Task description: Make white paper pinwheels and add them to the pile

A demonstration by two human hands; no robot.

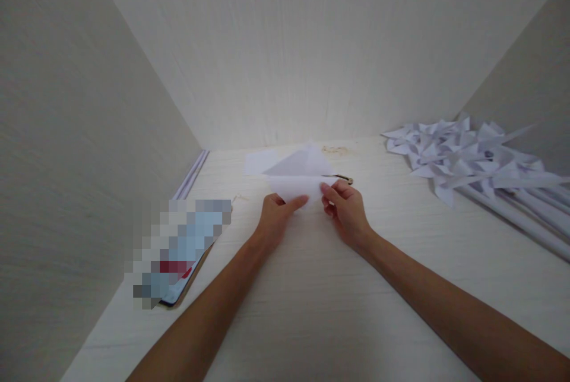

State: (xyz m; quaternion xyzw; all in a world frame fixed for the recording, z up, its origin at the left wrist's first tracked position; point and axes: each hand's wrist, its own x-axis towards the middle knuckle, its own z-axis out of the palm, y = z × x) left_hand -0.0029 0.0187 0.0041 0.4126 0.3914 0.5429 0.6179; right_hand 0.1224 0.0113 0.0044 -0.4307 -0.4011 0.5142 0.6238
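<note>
Between my two hands is a sheet of white paper (295, 186), held just above the table. My left hand (274, 215) grips its lower left part, thumb on top and fingers underneath. At the right edge, my right hand (346, 207) pinches the paper between thumb and fingers. Directly behind it shows a triangular white paper part (305, 162); whether the two are one folded sheet I cannot tell. A slim tool with a looped end (345, 179) lies just beyond my right hand, mostly hidden by the paper.
White paper pinwheels (472, 153) are heaped at the right, with rolled paper sticks (516, 215) below them. Another white paper piece (257, 162) lies at the back. A phone (191, 278), partly blurred, rests at the left near more paper sticks (191, 174). Walls enclose three sides.
</note>
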